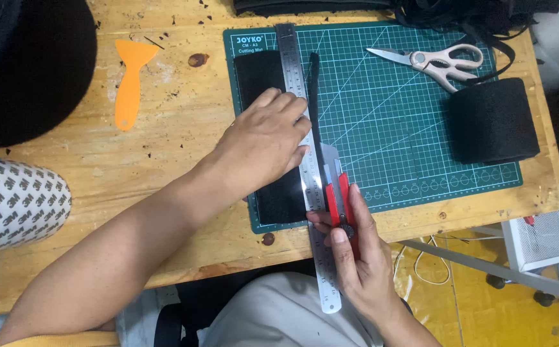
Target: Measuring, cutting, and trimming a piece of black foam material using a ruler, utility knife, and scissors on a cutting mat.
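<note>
The black fabric strip (270,138) lies flat on the left part of the green cutting mat (421,128), its long axis running away from the person, with the steel ruler (302,141) laid along its right edge. The left hand (268,138) presses down, fingers spread, on strip and ruler together; the right hand (356,257), nearer the body, grips a red utility knife (337,196) whose blade meets the ruler's right edge. The mat sits on a wooden table (164,160), with scissors (437,61), a black fabric roll (493,121) and an orange scraper (130,80) well apart.
</note>
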